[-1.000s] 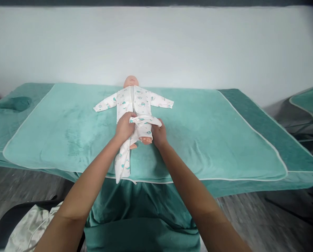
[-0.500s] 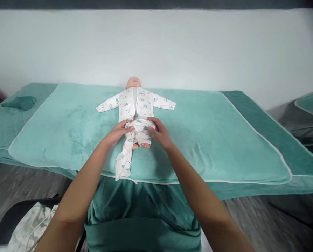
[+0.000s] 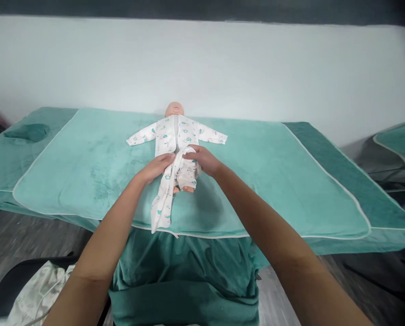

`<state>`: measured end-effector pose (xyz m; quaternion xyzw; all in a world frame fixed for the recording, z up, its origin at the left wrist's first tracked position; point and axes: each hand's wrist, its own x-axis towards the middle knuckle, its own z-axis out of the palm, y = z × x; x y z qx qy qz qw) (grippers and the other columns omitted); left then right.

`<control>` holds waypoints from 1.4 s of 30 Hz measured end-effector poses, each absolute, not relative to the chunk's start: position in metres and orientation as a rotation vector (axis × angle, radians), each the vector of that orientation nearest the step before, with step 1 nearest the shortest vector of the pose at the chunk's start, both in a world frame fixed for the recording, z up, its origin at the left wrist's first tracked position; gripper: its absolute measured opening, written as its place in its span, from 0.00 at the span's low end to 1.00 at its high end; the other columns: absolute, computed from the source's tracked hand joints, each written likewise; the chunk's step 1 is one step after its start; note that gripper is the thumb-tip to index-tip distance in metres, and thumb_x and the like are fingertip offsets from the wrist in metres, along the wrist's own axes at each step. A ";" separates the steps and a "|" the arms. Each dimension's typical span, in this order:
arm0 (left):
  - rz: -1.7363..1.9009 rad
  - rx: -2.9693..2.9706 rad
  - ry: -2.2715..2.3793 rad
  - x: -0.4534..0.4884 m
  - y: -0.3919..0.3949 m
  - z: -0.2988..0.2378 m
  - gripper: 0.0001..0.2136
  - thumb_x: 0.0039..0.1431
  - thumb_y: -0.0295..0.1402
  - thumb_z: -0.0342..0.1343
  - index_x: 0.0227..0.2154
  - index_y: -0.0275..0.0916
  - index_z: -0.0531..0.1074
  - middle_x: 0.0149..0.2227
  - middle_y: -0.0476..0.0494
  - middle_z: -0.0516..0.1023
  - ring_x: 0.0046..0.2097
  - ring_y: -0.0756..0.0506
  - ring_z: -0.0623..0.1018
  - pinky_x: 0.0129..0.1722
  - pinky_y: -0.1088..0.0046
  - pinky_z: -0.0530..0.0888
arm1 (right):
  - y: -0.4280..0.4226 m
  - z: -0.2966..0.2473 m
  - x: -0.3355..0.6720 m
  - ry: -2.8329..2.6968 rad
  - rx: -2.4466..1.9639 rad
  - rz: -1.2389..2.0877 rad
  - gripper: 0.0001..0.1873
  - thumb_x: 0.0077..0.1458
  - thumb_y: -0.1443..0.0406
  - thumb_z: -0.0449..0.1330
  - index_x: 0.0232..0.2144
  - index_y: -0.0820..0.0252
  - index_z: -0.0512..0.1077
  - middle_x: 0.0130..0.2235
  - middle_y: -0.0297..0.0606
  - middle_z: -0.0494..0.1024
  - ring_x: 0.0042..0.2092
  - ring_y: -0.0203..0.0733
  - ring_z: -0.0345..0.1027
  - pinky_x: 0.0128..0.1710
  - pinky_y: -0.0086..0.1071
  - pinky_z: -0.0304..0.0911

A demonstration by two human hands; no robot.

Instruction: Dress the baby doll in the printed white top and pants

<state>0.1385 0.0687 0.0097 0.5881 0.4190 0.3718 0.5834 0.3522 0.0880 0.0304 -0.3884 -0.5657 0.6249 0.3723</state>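
A baby doll lies on its back on a teal towel, head toward the wall. It wears a white printed sleepsuit with the arms spread. One empty suit leg trails toward the near edge, and the doll's bare feet show. My left hand pinches the suit's fabric at the doll's waist. My right hand grips the bunched fabric on the other side of the waist.
The towel covers a long teal table against a pale wall. A folded teal cloth lies at the far left. A pale shiny cloth sits on a dark seat at lower left. Another teal-covered surface stands at right.
Both hands moved up from the doll's legs to its waist and drew the bunched fabric together over the belly. The view shifted slightly.
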 end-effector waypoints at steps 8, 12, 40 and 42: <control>0.947 1.020 0.830 0.137 0.066 0.011 0.19 0.51 0.47 0.70 0.37 0.36 0.79 0.37 0.45 0.82 0.38 0.47 0.78 0.41 0.72 0.72 | 0.087 0.023 0.351 -1.411 -0.952 1.648 0.16 0.45 0.58 0.71 0.28 0.57 0.68 0.27 0.27 0.69 0.30 0.35 0.62 0.32 0.29 0.56; 0.932 0.942 0.807 0.134 0.068 0.012 0.21 0.50 0.48 0.70 0.37 0.35 0.79 0.34 0.43 0.83 0.35 0.47 0.79 0.39 0.70 0.73 | 0.085 0.025 0.355 -1.482 -0.949 1.648 0.18 0.49 0.52 0.71 0.31 0.58 0.71 0.30 0.29 0.71 0.31 0.36 0.64 0.33 0.30 0.58; 1.198 1.090 0.989 0.150 0.065 0.006 0.18 0.51 0.45 0.69 0.40 0.40 0.75 0.31 0.51 0.76 0.33 0.49 0.74 0.36 0.73 0.69 | 0.086 0.036 0.332 -1.290 -1.156 1.730 0.09 0.42 0.63 0.68 0.29 0.59 0.75 0.28 0.35 0.78 0.30 0.40 0.69 0.29 0.32 0.63; 1.090 1.172 0.985 0.144 0.062 0.005 0.20 0.52 0.46 0.69 0.43 0.40 0.76 0.36 0.49 0.78 0.38 0.48 0.76 0.39 0.73 0.70 | 0.089 0.030 0.329 -1.185 -1.160 1.716 0.08 0.39 0.65 0.66 0.26 0.58 0.72 0.25 0.32 0.74 0.28 0.39 0.66 0.27 0.32 0.61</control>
